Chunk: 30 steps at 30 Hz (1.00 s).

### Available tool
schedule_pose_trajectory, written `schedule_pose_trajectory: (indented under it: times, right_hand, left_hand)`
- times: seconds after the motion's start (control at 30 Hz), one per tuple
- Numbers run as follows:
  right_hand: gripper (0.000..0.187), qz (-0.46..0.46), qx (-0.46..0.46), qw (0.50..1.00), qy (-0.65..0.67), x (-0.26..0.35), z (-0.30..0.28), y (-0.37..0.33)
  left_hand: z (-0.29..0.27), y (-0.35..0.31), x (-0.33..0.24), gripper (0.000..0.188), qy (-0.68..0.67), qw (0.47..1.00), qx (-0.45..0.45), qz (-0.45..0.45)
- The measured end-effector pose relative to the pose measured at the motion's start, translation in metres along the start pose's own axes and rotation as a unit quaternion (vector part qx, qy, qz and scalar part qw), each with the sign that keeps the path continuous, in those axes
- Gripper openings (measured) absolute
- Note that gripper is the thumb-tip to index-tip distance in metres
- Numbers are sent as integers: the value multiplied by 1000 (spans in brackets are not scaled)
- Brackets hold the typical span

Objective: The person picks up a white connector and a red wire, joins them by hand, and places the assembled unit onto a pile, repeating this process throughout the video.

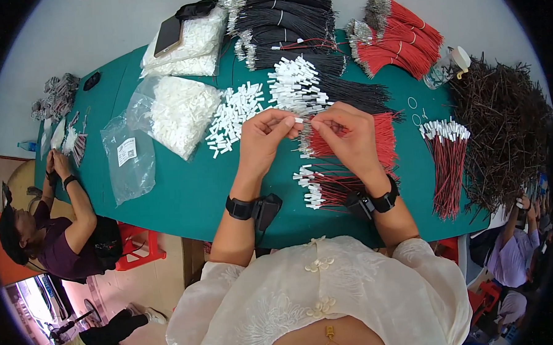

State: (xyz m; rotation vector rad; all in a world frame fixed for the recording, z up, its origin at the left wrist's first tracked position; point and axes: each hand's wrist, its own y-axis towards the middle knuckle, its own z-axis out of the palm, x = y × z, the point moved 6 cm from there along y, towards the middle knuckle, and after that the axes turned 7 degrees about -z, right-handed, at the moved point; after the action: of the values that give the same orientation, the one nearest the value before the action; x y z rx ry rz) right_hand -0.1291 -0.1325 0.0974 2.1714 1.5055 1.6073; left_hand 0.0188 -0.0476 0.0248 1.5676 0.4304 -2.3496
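Some wires (448, 174) capped; bundles (406, 36) beyond them left bare.
A cap (298, 120) is pinched by left hand (267, 133); right hand (349, 132) closed, its hold unclear.

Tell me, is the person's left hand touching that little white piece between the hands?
Touching. The head view shows the left hand pinching the little white piece, with no gap between them.

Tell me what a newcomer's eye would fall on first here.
Probably the tangled heap of thin dark-brown strands at the right end of the green table, then the bundled red wires at its far side, right of centre. At the middle, the bare left hand pinches a small white rectangular piece, the bare right hand close beside it.
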Motion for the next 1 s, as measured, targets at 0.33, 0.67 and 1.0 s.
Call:
schedule_pose_trajectory:
  times: [0.33, 0.67, 1.0]
  right_hand:
    - [10, -31, 1, 999, -20, 3, 6, -5]
    - [9, 8, 14, 1000, 7, 1, 9, -1]
    - [8, 25, 14, 1000, -2, 4, 8, -1]
  left_hand:
    - [4, -1, 7, 11, -23, 999, 29, -8]
    - [3, 0, 5, 11, -40, 999, 11, -13]
    - [3, -1, 5, 11, -49, 999, 3, -15]
